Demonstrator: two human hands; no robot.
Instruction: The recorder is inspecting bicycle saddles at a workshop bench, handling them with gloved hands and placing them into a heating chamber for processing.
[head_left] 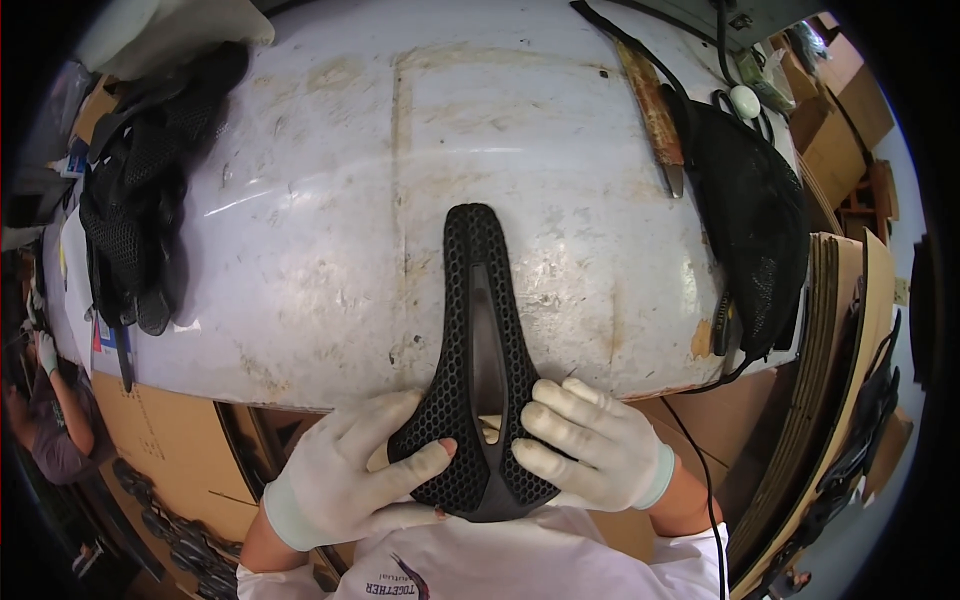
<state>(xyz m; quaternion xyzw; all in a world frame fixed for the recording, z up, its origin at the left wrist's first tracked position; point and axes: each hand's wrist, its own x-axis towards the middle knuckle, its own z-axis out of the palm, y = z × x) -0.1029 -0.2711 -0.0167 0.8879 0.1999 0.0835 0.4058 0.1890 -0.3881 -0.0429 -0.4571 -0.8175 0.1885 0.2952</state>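
Note:
A black bicycle saddle (458, 390) with a honeycomb surface and a long central slot lies with its narrow nose pointing away from me over the table. Its wide rear end is close to my body, past the table's near edge. My left hand (365, 465), in a white glove with bare thumb and finger tips showing, grips the left rear wing. On the right wing, my gloved right hand (590, 440) is closed with its fingers bent over the edge. The saddle's underside is hidden.
A pale, stained table (300, 250) spreads ahead. Black honeycomb pieces (140, 200) are heaped at its left. To the right lie a rusty-handled blade (652, 110) and a black mesh bag (745, 210). A cable (705, 460) hangs near my right arm. Cardboard (170, 440) stands below; another person (60, 410) is far left.

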